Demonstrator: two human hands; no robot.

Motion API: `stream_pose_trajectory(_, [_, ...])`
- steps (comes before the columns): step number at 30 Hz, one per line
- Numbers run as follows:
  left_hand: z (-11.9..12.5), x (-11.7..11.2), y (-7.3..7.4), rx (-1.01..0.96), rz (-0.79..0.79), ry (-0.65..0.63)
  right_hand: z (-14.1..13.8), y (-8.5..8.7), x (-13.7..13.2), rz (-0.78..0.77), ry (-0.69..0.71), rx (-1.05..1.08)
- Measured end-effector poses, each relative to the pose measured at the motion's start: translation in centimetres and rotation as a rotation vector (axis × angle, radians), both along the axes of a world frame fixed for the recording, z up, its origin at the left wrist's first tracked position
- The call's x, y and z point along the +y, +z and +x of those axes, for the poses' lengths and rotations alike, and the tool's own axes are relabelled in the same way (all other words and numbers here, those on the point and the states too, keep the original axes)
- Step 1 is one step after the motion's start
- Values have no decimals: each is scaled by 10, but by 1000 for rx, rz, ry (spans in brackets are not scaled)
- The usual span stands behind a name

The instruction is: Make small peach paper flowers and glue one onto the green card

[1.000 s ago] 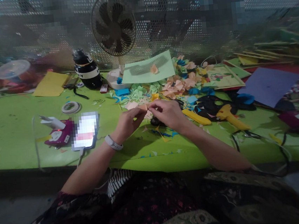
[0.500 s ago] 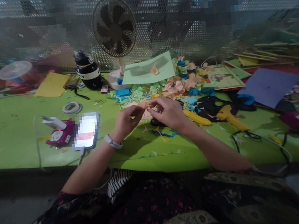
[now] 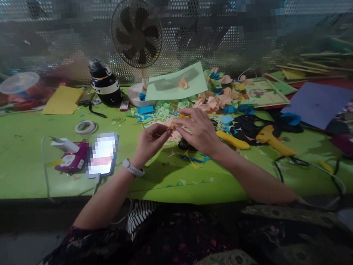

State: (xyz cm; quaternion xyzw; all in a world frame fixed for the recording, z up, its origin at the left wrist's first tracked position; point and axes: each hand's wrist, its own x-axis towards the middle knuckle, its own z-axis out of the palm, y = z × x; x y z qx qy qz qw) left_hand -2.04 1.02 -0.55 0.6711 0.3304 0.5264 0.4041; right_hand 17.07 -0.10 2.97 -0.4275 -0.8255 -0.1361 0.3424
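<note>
My left hand [image 3: 152, 142] pinches a small folded piece of peach paper [image 3: 172, 125] between thumb and fingertips. From the other side, my right hand [image 3: 200, 133] has its thumb and a fingertip at the same paper, while another finger is raised above it. The paper's exact shape is too small to make out. Behind and below the hands lie peach, green and blue paper scraps. A light green sheet [image 3: 162, 88] beyond them bears a peach paper petal [image 3: 183, 83].
A yellow glue gun [image 3: 275, 140] lies at the right with its cord. Left of my hands are a phone [image 3: 102, 155], a purple power strip [image 3: 72, 160] and a tape roll [image 3: 86, 127]. A black bottle [image 3: 106, 87] and a fan [image 3: 137, 33] stand at the back.
The fingers of my right hand have lifted and spread a little above the peach paper. My left hand keeps its pinch in nearly the same place.
</note>
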Motion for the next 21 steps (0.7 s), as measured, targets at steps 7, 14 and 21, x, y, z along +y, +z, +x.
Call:
stream_pose_trajectory(7, [0,-2,4,49,39,-9,1,1,0,-40,31,-28])
stream_pose_trajectory(14, [-1,-1,2,42,42,-13,2,1,1,-45,45,-34])
stream_pose_trajectory(21, [-1,0,2,55,51,-17,3,1,2,-33,67,-24])
